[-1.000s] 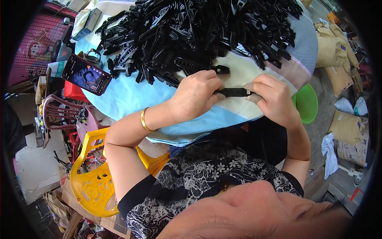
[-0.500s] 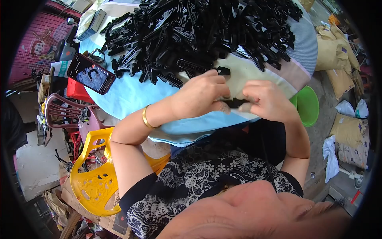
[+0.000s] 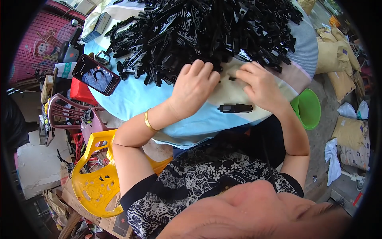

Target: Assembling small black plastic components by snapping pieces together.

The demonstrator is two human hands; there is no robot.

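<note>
My left hand [image 3: 195, 87] is at the near edge of a large heap of black plastic clip-like parts [image 3: 191, 32]. Its fingers are curled down, and whatever they hold is hidden behind the knuckles. To its right, my right hand [image 3: 262, 87] hovers low over the cloth with its fingers bent and apart. A small black piece [image 3: 232, 79] is just beside those fingertips. Nearer to me, a long black plastic part [image 3: 235, 108] lies by itself on the tablecloth, touched by neither hand.
A light blue and cream cloth [image 3: 119, 99] covers the round table. At the left lie a lit phone [image 3: 96, 75] and a small box [image 3: 96, 28]. A yellow chair [image 3: 95, 191] is at my left, a green bucket [image 3: 308, 109] at the right, with brown sacks [image 3: 334, 57] beyond.
The long black part that was between both hands now lies on the cloth. My left hand has moved up to the heap; my right hand has moved slightly away from me.
</note>
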